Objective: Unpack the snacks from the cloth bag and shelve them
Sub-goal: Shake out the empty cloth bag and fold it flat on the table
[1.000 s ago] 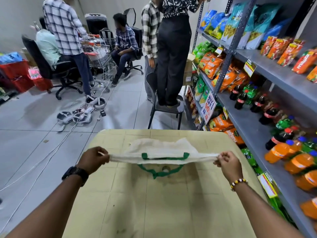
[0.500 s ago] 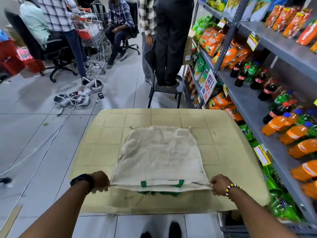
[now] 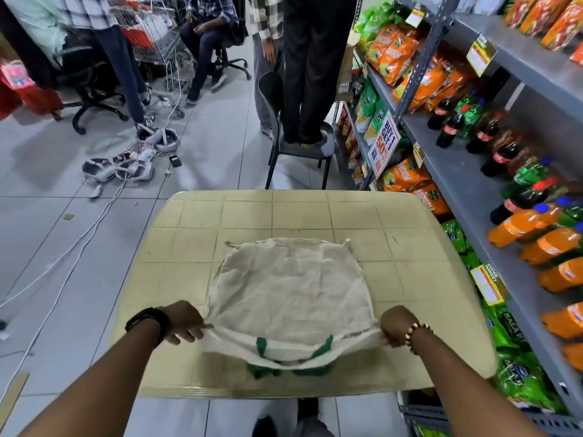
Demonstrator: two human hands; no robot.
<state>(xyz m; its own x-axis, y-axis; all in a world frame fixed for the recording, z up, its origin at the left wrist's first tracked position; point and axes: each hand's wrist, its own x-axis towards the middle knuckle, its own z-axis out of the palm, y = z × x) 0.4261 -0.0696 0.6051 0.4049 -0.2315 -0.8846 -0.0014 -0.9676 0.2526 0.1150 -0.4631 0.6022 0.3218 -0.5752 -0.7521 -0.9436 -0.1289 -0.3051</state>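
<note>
Bag (image 3: pixel 290 291) flat on table (image 3: pixel 410 247), mouth at near edge, bottom toward far side. Left hand (image 3: pixel 184 321) at bag's left mouth corner, right hand (image 3: pixel 396 326) at right corner, both on cloth. Shelves (image 3: pixel 473 171) right of table: bottles (image 3: pixel 536 225) on middle tier, snack packs (image 3: pixel 394 55) farther back. Chair (image 3: pixel 296 143) beyond table, person standing on it. Cart (image 3: pixel 151 36) far left; cables (image 3: pixel 63 257) on floor left of table.

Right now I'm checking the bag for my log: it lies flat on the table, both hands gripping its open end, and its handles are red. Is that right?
Not quite. The head view shows the cloth bag flat on the table, with the left hand and right hand gripping its open end, but the handles are green, not red.
</note>
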